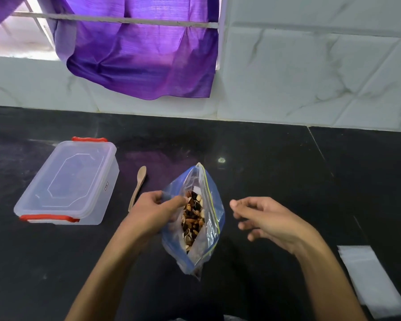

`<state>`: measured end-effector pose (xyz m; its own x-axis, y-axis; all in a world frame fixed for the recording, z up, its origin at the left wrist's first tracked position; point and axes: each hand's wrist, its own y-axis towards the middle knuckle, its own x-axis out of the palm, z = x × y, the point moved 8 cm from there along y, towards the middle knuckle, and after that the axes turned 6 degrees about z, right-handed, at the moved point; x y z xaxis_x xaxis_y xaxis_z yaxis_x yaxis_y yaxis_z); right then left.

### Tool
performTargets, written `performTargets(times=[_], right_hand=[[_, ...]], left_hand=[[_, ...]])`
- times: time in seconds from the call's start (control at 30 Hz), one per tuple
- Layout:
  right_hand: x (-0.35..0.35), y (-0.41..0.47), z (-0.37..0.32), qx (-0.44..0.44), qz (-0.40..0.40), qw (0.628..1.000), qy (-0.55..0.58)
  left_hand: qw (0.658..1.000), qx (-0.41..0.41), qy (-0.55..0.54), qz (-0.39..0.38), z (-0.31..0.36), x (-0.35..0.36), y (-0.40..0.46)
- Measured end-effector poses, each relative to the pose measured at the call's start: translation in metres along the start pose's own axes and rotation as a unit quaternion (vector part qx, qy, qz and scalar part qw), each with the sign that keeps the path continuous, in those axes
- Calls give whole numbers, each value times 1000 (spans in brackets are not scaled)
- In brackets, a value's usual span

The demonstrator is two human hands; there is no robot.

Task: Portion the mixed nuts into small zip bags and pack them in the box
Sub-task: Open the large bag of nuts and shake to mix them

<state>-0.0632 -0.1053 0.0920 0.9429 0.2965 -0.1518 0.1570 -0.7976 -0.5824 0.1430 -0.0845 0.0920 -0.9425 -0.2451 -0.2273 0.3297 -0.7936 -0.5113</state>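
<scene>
So the person's got the big clear zip bag with the blue seal strip [208, 218] standing open on the black stone counter [264, 170], mouth gaping toward the camera, with the mixed nuts [193, 216] visible down inside. The left hand [153, 209] pinches the left lip of that bag, holding the mouth apart. The right hand [262, 218] is off to the right of the bag, not touching it, fingers loosely curled and holding nothing.

What the next bit hinges on: the pale wooden spoon [138, 186] lies just beside the left hand, on its far-left side, long axis running roughly away from the person with the bowl at the far end. So it's on the wrong side for the free hand; the right hand would have to cross over the bag to get it. Meanwhile the stack of small clear zip bags [368, 279] sits flat at the lower right, well apart from the big bag but clearly on the right hand's side. Probably the easier grab.

The clear plastic box with red clip handles [67, 181] sits at the far left, lid on, beyond the spoon. Nothing looks portioned yet.
</scene>
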Motion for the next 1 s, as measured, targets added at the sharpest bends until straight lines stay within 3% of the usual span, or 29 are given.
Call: performTargets(times=[0.07,0.2,0.33,0.43,0.5,0.6,0.77,0.8,0.9,1.0], right_hand=[[6,-5,-1,-3,-21,1000,12],[13,-7,-7,-21,-12,1000,9],[16,-11,-5,-30,-14,999,4],[25,-17,5,-8,-24,1000,-15],[34,-21,10,-2,-41,999,-30],[41,-25,7,-23,-38,997,65],[45,-31,9,-3,-62,965,255],[47,-32,11,4,-72,958,278],[46,-36,20,17,-43,947,319],[45,-43,31,18,16,983,182]], left_hand=[[1000,21,1,-3,5,-1,-5],[991,-8,-117,-65,8,8,-17],[997,2,74,21,-9,-16,-24],[997,-20,80,-12,-15,-15,-32],[999,-7,41,-26,-13,-12,-38],[988,-10,-142,-65,-9,0,-48],[899,-165,-395,-89,-28,25,-54],[894,-188,-399,-79,-34,27,-57],[925,-207,-317,-10,-53,24,-66],[926,-223,-305,-1,-62,28,-79]])
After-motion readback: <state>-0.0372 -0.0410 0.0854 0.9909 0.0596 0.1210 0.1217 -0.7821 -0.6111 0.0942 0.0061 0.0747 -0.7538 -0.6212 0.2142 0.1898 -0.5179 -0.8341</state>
